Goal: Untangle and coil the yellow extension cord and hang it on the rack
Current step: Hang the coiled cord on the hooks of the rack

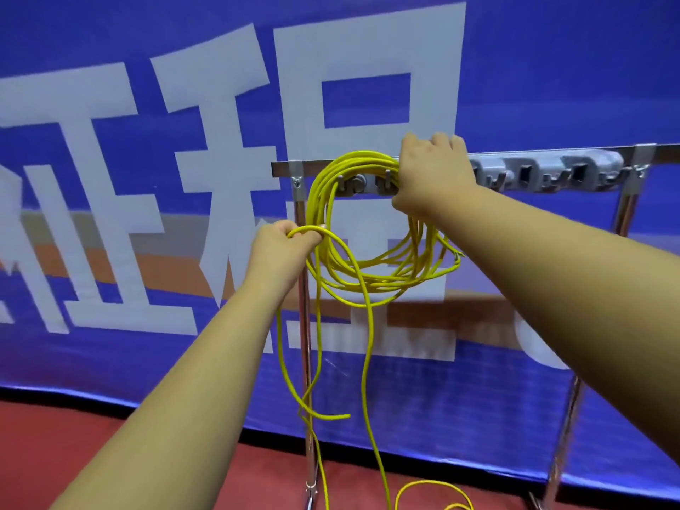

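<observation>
Against the top bar at the left end of the rack (284,167), item: yellow extension cord (371,279), partly coiled, its bundle held up by the right hand (434,174), whose fingers were curled round the gathered turns; whether any turn sat on a hook could not be told. Left hand (283,248) gripped a single loop just beside the bundle's left edge. Risks, as judged: the bundle was likely to spill and loosen if the right hand let go before a hook caught every turn. The uncoiled length (364,369), trailing to the floor, was apt to drag the coil down by its weight or snag on the rack's upright. The short free end (331,417), dangling low, was liable to tangle into the next turn. Surroundings: blue banner (147,49) with large pale characters, filling the background; red floor (73,436) beneath it; chrome-framed rack standing close before the banner; grey hook rail (544,171) along the bar, to the right of the hand.
</observation>
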A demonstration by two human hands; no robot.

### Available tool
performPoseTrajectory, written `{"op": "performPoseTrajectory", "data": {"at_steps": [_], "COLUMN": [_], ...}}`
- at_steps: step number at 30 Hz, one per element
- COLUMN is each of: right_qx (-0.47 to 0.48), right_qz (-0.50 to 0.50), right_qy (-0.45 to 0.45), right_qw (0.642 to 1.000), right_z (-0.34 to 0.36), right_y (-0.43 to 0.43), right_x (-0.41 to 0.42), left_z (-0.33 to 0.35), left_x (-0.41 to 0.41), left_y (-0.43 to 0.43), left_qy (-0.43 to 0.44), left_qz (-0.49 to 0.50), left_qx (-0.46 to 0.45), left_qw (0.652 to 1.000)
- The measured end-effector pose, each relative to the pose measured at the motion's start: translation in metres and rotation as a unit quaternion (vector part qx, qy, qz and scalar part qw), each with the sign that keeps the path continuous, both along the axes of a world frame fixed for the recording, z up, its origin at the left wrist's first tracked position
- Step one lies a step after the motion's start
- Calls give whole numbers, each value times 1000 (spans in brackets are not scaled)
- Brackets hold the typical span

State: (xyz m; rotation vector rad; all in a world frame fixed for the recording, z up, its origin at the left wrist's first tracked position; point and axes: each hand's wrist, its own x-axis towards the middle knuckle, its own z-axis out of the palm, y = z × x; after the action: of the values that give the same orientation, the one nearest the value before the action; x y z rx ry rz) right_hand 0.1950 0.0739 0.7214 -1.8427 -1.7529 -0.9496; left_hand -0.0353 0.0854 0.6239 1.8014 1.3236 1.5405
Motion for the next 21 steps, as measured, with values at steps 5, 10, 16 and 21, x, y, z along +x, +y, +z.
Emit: {"op": "performPoseTrajectory", "data": {"at_steps": [5, 10, 16, 21], "right_qx": [-27, -39, -76, -68], "right_qz": [-8, 34, 87, 101], "right_qy": [-22, -35, 32, 45], "right_qw": [999, 998, 993, 991], "right_z": [5, 7, 18, 23], "right_y": [8, 7, 6, 1], "right_x": [-4, -1, 5, -4], "left_z": [15, 23, 27, 37], "left_x": [12, 27, 30, 29], "left_y": [18, 29, 35, 30], "left_qy": [24, 29, 33, 69], "left_qz": [12, -1, -19, 7], "left_qx": [-3, -35, -29, 23], "left_qw": [1000, 999, 999, 997]}}
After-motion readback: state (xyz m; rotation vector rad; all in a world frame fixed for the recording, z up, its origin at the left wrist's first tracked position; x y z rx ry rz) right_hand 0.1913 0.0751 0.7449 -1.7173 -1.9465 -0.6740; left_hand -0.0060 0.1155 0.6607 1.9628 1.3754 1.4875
